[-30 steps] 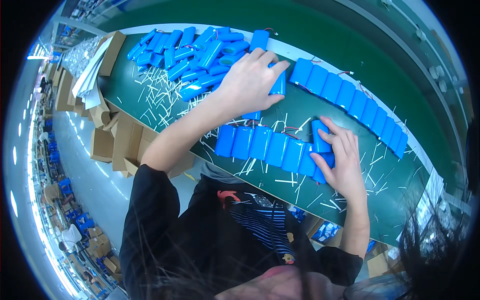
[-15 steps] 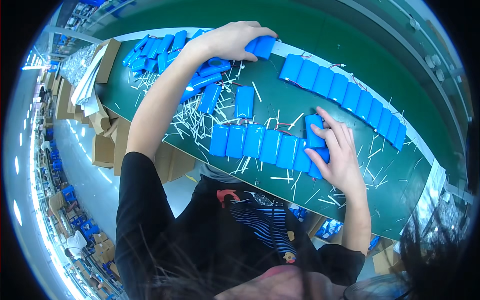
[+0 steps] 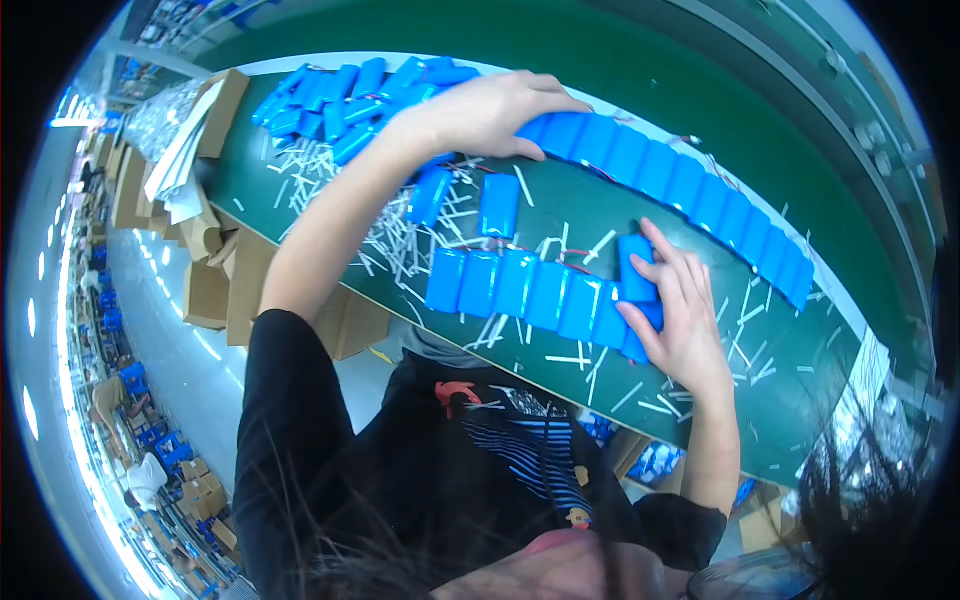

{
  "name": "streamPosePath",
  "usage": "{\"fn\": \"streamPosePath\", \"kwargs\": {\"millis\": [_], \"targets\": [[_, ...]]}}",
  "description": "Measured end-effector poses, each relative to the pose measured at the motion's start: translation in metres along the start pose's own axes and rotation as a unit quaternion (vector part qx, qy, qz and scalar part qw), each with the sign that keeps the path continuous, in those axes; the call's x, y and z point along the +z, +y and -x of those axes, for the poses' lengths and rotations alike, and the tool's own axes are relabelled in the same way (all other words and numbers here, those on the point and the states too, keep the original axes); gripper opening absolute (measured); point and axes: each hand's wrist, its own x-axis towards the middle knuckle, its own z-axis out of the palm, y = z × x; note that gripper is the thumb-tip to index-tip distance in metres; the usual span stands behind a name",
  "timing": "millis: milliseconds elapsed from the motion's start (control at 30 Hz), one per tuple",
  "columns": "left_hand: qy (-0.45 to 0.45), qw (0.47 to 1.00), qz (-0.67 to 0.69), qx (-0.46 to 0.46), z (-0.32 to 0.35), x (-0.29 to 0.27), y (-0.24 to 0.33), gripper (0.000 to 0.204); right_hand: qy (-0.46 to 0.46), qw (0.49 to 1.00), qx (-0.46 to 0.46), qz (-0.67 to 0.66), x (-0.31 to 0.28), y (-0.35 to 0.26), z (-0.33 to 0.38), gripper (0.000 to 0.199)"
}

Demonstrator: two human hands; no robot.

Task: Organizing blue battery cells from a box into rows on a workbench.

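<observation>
My left hand [image 3: 510,112] reaches to the far side of the bench, fingers closed round the left end of a curved row of blue shrink-wrapped battery packs [image 3: 660,165]. The battery pack in its grasp [image 3: 536,130] touches the row. My right hand [image 3: 680,305] holds another battery pack [image 3: 636,268] between thumb and fingers, at the right end of a nearer row [image 3: 515,285]. That pack overlaps the row's last pack, partly hidden under the hand. A lone battery pack [image 3: 499,205] lies between the two rows. Thin red and black leads show along both rows.
A heap of loose battery packs [image 3: 340,105] lies at the far left of the green bench [image 3: 800,390]. Thin white strips [image 3: 400,240] litter the surface. Cardboard boxes [image 3: 205,295] stand beyond its left edge, and clear plastic wrap [image 3: 860,410] hangs at the right.
My left hand has moved right and slightly nearer, sliding its battery packs against the far row and closing the gap. My right hand has hardly moved.
</observation>
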Motion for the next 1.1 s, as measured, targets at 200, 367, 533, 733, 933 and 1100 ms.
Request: {"fn": "streamPosePath", "kwargs": {"millis": [200,367,533,733,933,1100], "targets": [[0.16,0.983,-0.081,0.027,0.024,-0.004,0.028,0.055,-0.02,0.999,0.027,0.007,-0.008,-0.003,0.004,0.05],[0.064,0.996,0.04,-0.049,0.082,-0.01,0.054,0.049,-0.023,0.996,0.065,-0.06,-0.006,-0.003,0.003,0.06],[0.052,0.997,0.051,-0.027,0.103,0.008,0.061,0.05,-0.035,0.994,0.065,-0.084,-0.007,-0.005,0.004,0.07],[0.133,0.987,0.093,0.007,0.116,-0.001,0.056,0.063,-0.016,0.994,0.069,-0.087,-0.016,-0.003,0.005,0.076],[0.084,0.973,0.183,-0.109,0.198,-0.021,0.073,0.072,-0.067,0.984,0.134,-0.096,-0.066,0.014,0.036,0.08],[0.071,0.973,0.2,-0.087,0.208,0.009,0.07,0.074,-0.091,0.981,0.168,-0.027,-0.069,0.004,0.068,0.08]]}}
